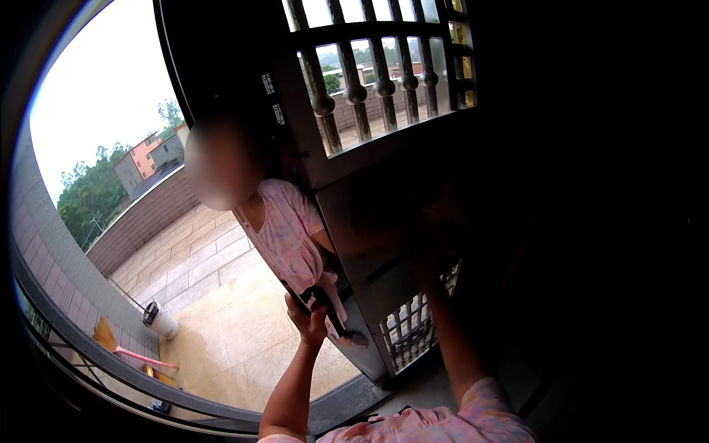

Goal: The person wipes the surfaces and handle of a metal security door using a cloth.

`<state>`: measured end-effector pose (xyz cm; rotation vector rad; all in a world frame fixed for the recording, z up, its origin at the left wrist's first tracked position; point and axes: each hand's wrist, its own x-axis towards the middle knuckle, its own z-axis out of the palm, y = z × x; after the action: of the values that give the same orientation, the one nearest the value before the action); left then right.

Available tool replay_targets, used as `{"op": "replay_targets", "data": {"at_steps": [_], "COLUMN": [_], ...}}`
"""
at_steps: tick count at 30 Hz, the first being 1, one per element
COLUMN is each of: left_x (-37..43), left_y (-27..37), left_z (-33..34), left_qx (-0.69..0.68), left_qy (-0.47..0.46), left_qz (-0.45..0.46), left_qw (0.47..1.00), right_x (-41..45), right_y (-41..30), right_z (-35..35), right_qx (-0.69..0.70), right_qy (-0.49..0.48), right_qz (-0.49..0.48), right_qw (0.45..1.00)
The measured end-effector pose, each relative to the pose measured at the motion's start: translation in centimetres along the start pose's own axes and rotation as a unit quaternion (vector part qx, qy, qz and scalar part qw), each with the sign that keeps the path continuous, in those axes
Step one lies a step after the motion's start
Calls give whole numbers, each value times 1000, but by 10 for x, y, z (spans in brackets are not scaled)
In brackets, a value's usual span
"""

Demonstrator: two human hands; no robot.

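My left hand [310,321] is around the narrow edge of a dark, shiny door panel [302,293], thumb and fingers on either side. In the panel stands a figure in a pink patterned top [282,232], matching my own clothing, and it looks like a reflection; its face is blurred. My right forearm [451,332] reaches up across a metal door [349,216] with barred openings. The right hand is lost in deep shadow near the middle of that door, so its fingers and anything in them are hidden.
Rounded bars [360,97] fill the upper opening, and a lattice [407,332] fills the lower one. Outside is a tiled terrace [232,326] with a brick parapet [144,227]. A white bucket [162,323] and a broom [135,354] are by the left wall. A raised threshold [343,401] crosses the doorway.
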<state>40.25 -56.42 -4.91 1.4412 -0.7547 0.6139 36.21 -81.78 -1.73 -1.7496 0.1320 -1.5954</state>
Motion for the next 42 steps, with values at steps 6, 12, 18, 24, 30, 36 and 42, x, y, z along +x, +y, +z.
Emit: {"op": "replay_targets", "data": {"at_steps": [6,12,18,24,30,36,42], "left_x": [-2,1,-7,-4,0,-1,-3], "left_y": [-7,1,-14,-10,1,-3,-6], "left_z": [16,13,10,13,26,14,28], "left_qx": [-51,1,-72,-40,-61,-52,-102], "left_qy": [35,-52,34,31,40,47,22], "left_qz": [-17,38,-63,-45,-13,-26,-51], "left_qw": [998,998,995,998,997,997,993], "right_x": [-48,-11,42,50,21,-68,-173], "right_y": [-86,-100,-39,60,103,73,-34], "right_z": [49,47,-7,-71,-92,-38,17], "right_qx": [42,226,-130,-65,-4,49,89], "right_qy": [-49,-126,11,-8,16,10,-115], "right_qz": [-184,-46,-213,-49,-32,7,124], "right_qw": [981,965,968,997,999,999,982]}}
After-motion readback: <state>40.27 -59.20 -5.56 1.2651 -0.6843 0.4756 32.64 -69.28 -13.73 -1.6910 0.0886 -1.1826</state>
